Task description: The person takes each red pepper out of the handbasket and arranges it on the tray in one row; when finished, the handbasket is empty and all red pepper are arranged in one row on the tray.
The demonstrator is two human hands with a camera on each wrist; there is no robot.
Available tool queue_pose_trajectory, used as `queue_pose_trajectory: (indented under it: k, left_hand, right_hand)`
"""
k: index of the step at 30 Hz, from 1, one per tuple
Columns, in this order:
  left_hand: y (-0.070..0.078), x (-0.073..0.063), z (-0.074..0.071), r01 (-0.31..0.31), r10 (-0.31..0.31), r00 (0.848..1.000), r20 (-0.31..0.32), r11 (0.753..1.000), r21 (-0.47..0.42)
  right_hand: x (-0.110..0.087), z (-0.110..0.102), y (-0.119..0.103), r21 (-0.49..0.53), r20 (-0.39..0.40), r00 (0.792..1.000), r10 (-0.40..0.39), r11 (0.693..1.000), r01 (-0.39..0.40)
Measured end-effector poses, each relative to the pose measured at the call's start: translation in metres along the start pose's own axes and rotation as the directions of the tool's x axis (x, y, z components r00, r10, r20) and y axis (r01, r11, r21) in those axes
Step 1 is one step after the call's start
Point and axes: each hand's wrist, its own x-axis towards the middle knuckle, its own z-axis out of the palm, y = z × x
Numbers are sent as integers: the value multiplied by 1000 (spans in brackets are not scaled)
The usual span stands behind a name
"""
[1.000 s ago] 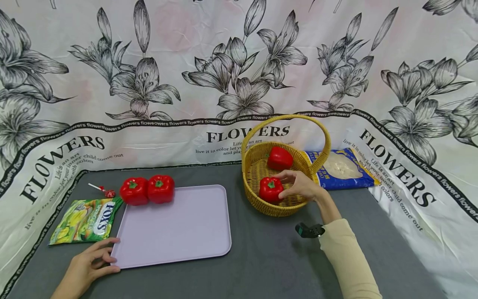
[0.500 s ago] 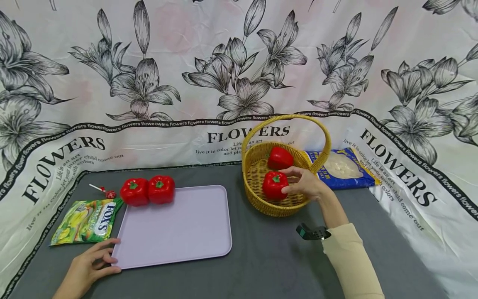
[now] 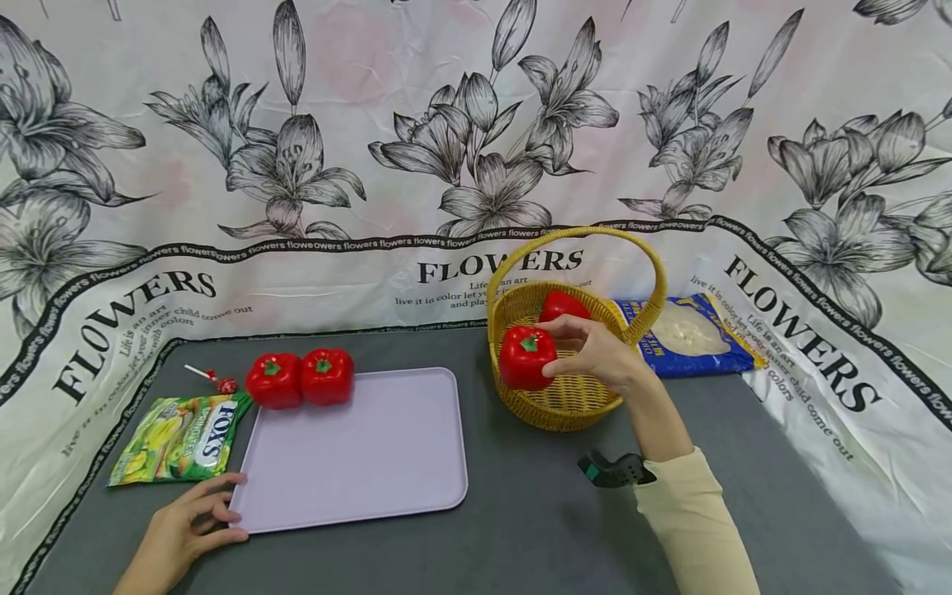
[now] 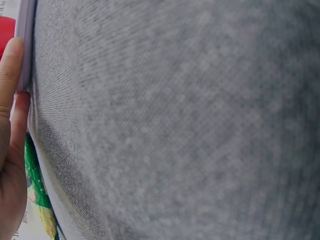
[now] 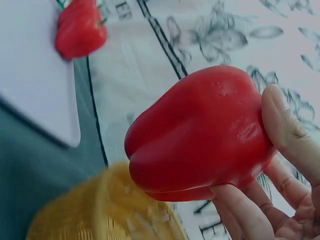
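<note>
Red pepper (image 3: 524, 364) is held by the right hand (image 3: 604, 355)

The right fingers (image 3: 571, 326) partly hide the rear pepper (image 3: 563, 304); the left-wrist view crops the tray (image 4: 27, 55).

I see the right hand (image 3: 598, 354) has lifted the red pepper (image 3: 526, 360) from inside the yellow basket (image 3: 558, 420) toward its left rim, though I can't judge how high. The hand now hides more of the second pepper (image 3: 563, 306) at the basket's back.
</note>
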Motion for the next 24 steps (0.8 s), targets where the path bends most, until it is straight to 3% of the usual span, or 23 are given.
queue_pose_trajectory:
  k: [4,7,15,18,24]
  left_hand:
    - [2,1,0,38,-37,999,23,999,-18]
    - [2,1,-1,45,-44,999,31,999,-20]
    - [-2,0,-2,3,-4,1000,-16,1000,-25]
    - [-3,0,-2,-53,52,997,-54,998,-35]
    - [-3,1,0,-101,96,992,-85,993,-55]
  right_hand:
    - [11,19,-6,44,43,999,-22,999,20]
    - [21,36,-8,68,54,999,4,998,-7]
    - [54,90,-2,56,37,995,97,994,-99]
    - [68,108,6,57,17,990,139,989,-140]
    - [92,131,20,44,-16,984,176,984,-175]
